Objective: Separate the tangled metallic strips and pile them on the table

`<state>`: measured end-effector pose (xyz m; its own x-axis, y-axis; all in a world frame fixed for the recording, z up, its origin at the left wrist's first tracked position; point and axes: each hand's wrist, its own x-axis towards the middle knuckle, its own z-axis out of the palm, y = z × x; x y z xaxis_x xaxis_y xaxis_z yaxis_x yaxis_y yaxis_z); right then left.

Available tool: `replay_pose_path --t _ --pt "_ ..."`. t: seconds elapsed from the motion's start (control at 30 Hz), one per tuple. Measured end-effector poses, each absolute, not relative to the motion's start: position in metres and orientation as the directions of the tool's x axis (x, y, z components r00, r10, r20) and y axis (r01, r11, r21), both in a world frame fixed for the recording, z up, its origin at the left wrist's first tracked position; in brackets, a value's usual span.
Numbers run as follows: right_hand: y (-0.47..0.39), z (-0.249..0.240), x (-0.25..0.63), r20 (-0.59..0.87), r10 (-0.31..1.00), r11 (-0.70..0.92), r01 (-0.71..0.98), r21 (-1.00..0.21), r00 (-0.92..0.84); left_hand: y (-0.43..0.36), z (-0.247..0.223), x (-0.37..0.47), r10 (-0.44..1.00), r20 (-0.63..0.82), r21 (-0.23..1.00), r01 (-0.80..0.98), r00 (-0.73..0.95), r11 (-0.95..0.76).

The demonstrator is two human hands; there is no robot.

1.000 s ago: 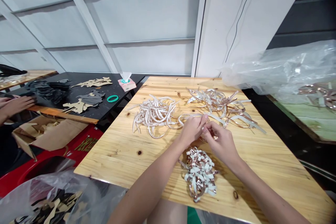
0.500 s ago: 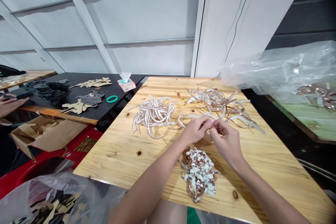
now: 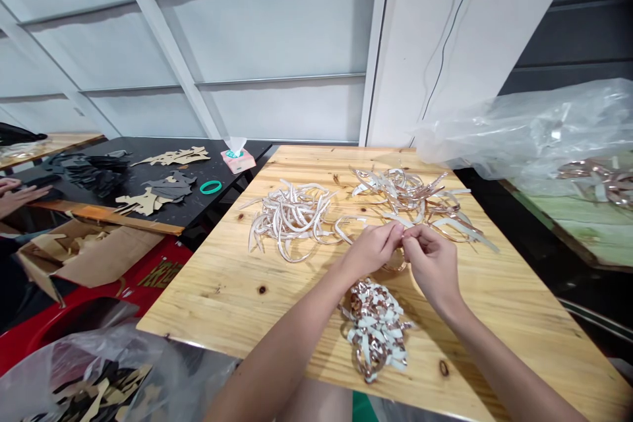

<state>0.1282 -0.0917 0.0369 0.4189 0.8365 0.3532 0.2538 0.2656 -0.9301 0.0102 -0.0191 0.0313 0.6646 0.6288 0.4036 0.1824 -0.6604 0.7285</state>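
My left hand point(image 3: 374, 246) and my right hand point(image 3: 431, 260) meet fingertip to fingertip above the wooden table point(image 3: 222, 297). Both are pinched around a thin strip, mostly hidden by the fingers; a copper-coloured loop point(image 3: 395, 264) shows just below them. Closer to me lies a heap of short white and copper scraps point(image 3: 376, 326). Left of my hands is a tangle of pale curved strips point(image 3: 291, 214). Beyond my right hand, a looser pile of shiny copper and white strips point(image 3: 400, 190) spreads toward the right.
A black table point(image 3: 143, 171) at the left bears dark and tan pieces, a teal ring point(image 3: 210, 187) and a tissue box point(image 3: 238, 158). Another person's hands point(image 3: 20, 198) are at far left, near a cardboard box point(image 3: 99, 254). Plastic sheeting point(image 3: 544, 125) hangs at right.
My right hand has shifted slightly right and toward me, and my left fingertips have moved a little with it. The other person's hands at far left have also moved.
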Motion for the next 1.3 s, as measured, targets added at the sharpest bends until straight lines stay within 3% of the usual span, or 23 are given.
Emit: replay_pose_path --t 0.27,1.3 --pt "-0.09 0.035 0.133 0.344 0.837 0.299 0.171 -0.939 0.425 -0.019 0.04 0.008 0.607 0.427 0.767 0.086 0.67 -0.635" --pt "-0.09 0.028 0.133 0.306 0.859 0.308 0.064 -0.949 0.41 -0.015 0.041 0.004 0.638 0.406 0.697 0.23 0.654 -0.679"
